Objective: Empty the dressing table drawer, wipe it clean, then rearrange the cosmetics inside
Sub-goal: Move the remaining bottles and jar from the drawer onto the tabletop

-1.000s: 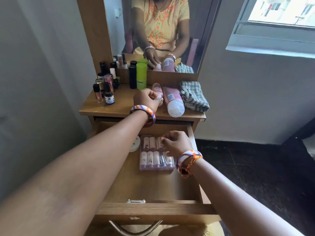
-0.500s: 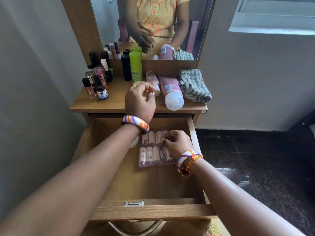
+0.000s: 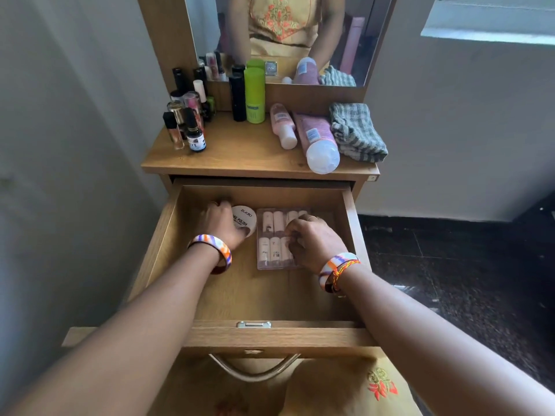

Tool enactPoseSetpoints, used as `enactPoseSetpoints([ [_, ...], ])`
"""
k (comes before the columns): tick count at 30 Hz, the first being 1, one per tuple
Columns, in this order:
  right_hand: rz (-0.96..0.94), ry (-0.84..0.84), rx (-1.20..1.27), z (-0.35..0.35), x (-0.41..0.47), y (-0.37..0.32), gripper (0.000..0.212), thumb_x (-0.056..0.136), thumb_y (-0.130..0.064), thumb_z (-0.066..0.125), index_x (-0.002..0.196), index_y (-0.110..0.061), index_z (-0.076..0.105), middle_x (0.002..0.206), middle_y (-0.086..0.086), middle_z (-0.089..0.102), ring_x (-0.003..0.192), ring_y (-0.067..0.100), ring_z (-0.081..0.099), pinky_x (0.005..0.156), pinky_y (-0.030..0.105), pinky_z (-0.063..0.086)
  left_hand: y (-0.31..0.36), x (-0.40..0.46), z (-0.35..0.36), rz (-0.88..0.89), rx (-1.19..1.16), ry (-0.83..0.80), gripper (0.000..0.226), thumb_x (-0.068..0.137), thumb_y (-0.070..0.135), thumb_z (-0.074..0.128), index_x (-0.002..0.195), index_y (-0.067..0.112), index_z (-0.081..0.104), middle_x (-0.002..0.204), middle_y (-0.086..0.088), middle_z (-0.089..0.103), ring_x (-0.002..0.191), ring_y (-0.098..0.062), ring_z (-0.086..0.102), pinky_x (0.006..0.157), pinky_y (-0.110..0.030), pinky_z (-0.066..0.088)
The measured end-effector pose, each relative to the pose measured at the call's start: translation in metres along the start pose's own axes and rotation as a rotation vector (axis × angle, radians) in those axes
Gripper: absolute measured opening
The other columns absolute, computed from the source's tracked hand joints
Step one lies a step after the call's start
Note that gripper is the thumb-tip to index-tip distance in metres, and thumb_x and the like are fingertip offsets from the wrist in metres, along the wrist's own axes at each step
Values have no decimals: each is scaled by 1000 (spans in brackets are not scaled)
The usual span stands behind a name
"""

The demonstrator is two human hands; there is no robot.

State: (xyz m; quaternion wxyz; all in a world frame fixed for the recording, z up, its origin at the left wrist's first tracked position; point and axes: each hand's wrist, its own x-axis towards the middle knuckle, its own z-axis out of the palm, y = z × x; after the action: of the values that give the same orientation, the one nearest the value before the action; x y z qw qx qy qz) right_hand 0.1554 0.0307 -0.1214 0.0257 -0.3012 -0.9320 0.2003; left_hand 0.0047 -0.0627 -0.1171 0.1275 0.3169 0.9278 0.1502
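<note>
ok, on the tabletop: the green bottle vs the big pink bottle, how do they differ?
Pose: the green bottle stands upright at the back by the mirror; the big pink bottle lies on its side, cap toward the front edge.
Look: the green bottle is lime all over; the big pink bottle has a whitish cap.
Neighbours: the green bottle stands beside a black bottle; the big pink bottle lies against the checked cloth.
Shared: both sit on the tabletop, outside the drawer.

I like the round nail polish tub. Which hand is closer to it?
Left. The left hand touches the round tub; the right hand rests on the clear case beside it.
</note>
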Motion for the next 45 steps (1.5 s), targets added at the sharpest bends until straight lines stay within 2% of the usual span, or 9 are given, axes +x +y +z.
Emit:
enactPoseSetpoints([
  [13, -26, 15, -41, 2, -2, 2, 29, 88, -18, 57, 116, -14, 61, 123, 8, 57, 114, 26, 52, 90, 33, 50, -8, -8, 0, 103, -86, 67, 65, 67, 30, 81, 124, 10, 55, 126, -17, 54, 115, -32, 54, 91, -34, 46],
  [16, -40, 37, -25, 1, -2, 1, 45, 87, -20, 60, 131, -14, 47, 131, 9, 54, 119, 26, 52, 94, 33, 50, -7, -12, -12, 163, -260, 77, 64, 60, 29, 85, 115, 14, 56, 118, -8, 57, 108, -24, 55, 79, -26, 46],
  [20, -124, 118, -12, -2, -7, -3, 51, 87, -17, 57, 135, -13, 40, 130, 10, 54, 117, 29, 53, 91, 36, 49, 3, -28, -24, 309, -604, 49, 63, 56, 24, 86, 110, 14, 55, 107, 1, 54, 100, -11, 51, 62, -1, 41],
  [22, -143, 140, -3, -5, -9, -4, 51, 87, -17, 55, 136, -11, 38, 130, 10, 53, 117, 29, 52, 92, 37, 48, 10, -38, -27, 379, -744, 107, 60, 54, 28, 82, 107, 19, 54, 104, 7, 56, 96, -8, 54, 67, -1, 44],
  [24, -150, 162, 5, -7, -10, -5, 52, 88, -16, 55, 137, -11, 38, 132, 10, 52, 118, 28, 52, 94, 36, 48, 17, -42, -28, 427, -820, 202, 60, 53, 37, 79, 105, 22, 54, 104, 10, 59, 97, -9, 58, 77, -11, 48],
  [27, -149, 166, 3, -7, -11, -5, 54, 88, -15, 54, 140, -13, 37, 135, 9, 51, 121, 26, 51, 97, 34, 49, 28, -35, -30, 392, -720, 368, 59, 60, 29, 83, 112, 13, 58, 115, -2, 63, 104, -14, 58, 77, -5, 42],
  [29, -136, 157, -7, -7, -11, -5, 53, 89, -14, 53, 139, -14, 37, 135, 8, 51, 122, 25, 51, 98, 34, 49, 36, -25, -35, 331, -606, 456, 60, 65, 26, 83, 116, 8, 59, 122, -7, 62, 111, -17, 57, 82, -9, 41],
  [35, -125, 171, 16, -8, -10, -5, 48, 89, -12, 54, 135, -14, 43, 131, 7, 54, 119, 24, 53, 94, 31, 50, 55, -4, -43, 268, -393, 423, 64, 69, 42, 77, 122, 12, 59, 125, -7, 61, 117, -24, 54, 94, -30, 44],
  [45, 0, 119, 32, -5, -3, -3, 52, 90, -17, 58, 138, -17, 40, 142, 8, 46, 130, 25, 45, 103, 34, 47, 62, 11, -32, 257, -150, 407, 65, 82, 42, 65, 139, 21, 44, 126, -12, 45, 118, -28, 41, 95, -32, 37],
])
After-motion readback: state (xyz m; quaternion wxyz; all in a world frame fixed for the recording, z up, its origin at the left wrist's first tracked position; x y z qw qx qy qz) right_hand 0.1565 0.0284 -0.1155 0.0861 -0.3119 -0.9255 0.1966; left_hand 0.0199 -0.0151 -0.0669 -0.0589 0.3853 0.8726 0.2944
